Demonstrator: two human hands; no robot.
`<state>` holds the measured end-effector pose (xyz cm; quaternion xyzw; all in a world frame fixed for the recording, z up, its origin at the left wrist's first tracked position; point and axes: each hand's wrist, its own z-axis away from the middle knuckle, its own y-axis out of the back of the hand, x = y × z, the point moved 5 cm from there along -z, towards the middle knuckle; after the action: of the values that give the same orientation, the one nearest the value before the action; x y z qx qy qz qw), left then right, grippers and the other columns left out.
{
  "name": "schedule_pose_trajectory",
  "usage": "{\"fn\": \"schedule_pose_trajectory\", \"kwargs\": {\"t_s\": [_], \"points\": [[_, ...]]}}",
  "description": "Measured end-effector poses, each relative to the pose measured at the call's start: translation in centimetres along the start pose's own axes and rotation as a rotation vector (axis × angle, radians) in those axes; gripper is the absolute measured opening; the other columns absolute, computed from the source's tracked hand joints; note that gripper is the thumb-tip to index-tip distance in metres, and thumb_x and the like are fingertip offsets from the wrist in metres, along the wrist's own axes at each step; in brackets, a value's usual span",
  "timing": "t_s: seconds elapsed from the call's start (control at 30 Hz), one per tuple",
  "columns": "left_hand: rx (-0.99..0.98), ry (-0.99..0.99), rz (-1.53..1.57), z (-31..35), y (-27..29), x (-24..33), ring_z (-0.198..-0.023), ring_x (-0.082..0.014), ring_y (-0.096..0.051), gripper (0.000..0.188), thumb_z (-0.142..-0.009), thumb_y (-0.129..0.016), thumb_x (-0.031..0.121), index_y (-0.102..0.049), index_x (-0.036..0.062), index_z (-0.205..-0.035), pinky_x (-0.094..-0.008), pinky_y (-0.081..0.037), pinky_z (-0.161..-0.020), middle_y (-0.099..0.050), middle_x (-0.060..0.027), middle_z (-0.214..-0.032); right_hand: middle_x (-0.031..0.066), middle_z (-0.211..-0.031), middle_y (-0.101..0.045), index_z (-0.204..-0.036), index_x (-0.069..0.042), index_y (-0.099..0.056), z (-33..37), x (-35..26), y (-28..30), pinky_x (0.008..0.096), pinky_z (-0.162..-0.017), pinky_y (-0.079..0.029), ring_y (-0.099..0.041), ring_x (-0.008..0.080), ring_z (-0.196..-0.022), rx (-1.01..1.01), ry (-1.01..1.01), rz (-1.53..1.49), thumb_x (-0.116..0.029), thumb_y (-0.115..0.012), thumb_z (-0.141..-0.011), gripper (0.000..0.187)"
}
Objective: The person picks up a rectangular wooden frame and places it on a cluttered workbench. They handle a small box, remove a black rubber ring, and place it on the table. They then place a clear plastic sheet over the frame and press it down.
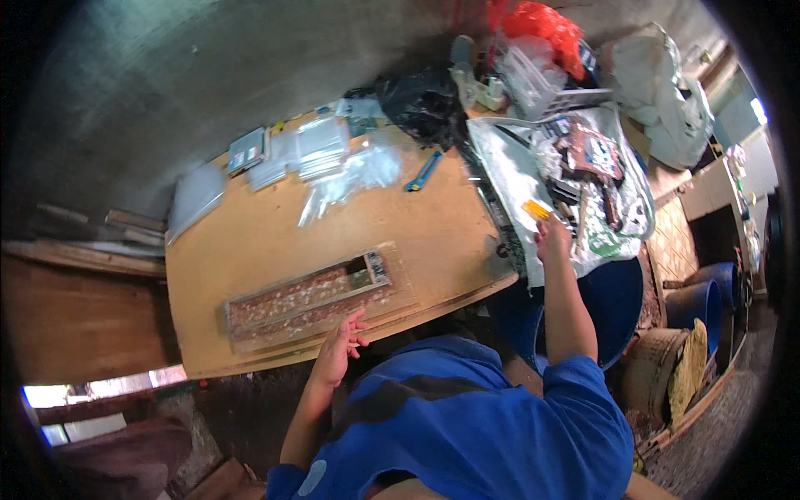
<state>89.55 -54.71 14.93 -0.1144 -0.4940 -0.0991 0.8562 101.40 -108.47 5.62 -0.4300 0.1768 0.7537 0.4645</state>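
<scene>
My right hand reaches over the white sack at the right, its fingers closed at the end of a small yellow-orange piece that looks like a tool handle. What kind of tool it is, I cannot make out. Just off the table's front edge, my left hand hangs with fingers apart, holding nothing. Nearest to it lies a long, shallow wooden frame with a speckled reddish-brown inside, resting on a thin board.
Clear plastic bags and a blue cutter knife lie toward the back of the wooden table. Assorted tools and a brown-handled brush crowd the sack. Below it stands a blue barrel. A black bag sits behind.
</scene>
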Motion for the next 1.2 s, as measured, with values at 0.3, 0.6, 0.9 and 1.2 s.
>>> {"fn": "schedule_pose_trajectory", "kwargs": {"t_s": [0.3,0.6,0.9,1.2], "points": [[0.796,-0.151,-0.045,5.2,12.5,-2.0,-0.111,-0.016,-0.057,0.044,-0.106,-0.051,0.033,-0.055,0.0032,-0.138,-0.0298,-0.046,-0.09,-0.057,-0.0116,-0.134,0.0021,-0.1,-0.057,-0.13,-0.002,-0.052,10.9,3.5,-6.9,0.0249,-0.062,-0.045,-0.053,0.0102,-0.074,-0.34,0.321,0.343,-0.017,-0.063,-0.097,0.037],[1.179,-0.044,-0.218,9.3,22.1,-5.9,-0.14,-0.0337,-0.041,0.055,-0.104,-0.051,0.032,-0.041,0.0012,-0.149,-0.0402,-0.033,-0.114,-0.041,-0.02,-0.153,0.014,-0.109,-0.07,-0.128,0.006,-0.06,24.4,14.5,-14.2,0.0334,-0.086,-0.052,-0.066,0.0202,-0.094,-0.912,0.452,0.909,-0.017,-0.064,-0.096,0.039],[1.028,-0.036,-0.394,7.0,26.9,-6.4,-0.145,-0.0379,-0.034,0.062,-0.103,-0.051,0.038,-0.035,0.004,-0.153,-0.0436,-0.032,-0.116,-0.037,-0.0246,-0.155,0.0167,-0.103,-0.071,-0.131,0.001,-0.06,28.2,16.6,-15.6,0.0355,-0.08,-0.054,-0.068,0.0211,-0.084,-0.904,0.435,0.924,-0.016,-0.066,-0.093,0.042],[0.979,-0.007,-0.36,7.2,27.5,-5.8,-0.125,-0.0381,-0.057,0.056,-0.102,-0.055,0.034,-0.045,-0.0006,-0.145,-0.0437,-0.044,-0.104,-0.059,-0.0253,-0.134,0.0124,-0.093,-0.069,-0.131,-0.006,-0.063,28.3,17.5,-15.0,0.0346,-0.077,-0.053,-0.065,0.0204,-0.08,-0.7,0.551,1.055,-0.019,-0.066,-0.094,0.039]]}}
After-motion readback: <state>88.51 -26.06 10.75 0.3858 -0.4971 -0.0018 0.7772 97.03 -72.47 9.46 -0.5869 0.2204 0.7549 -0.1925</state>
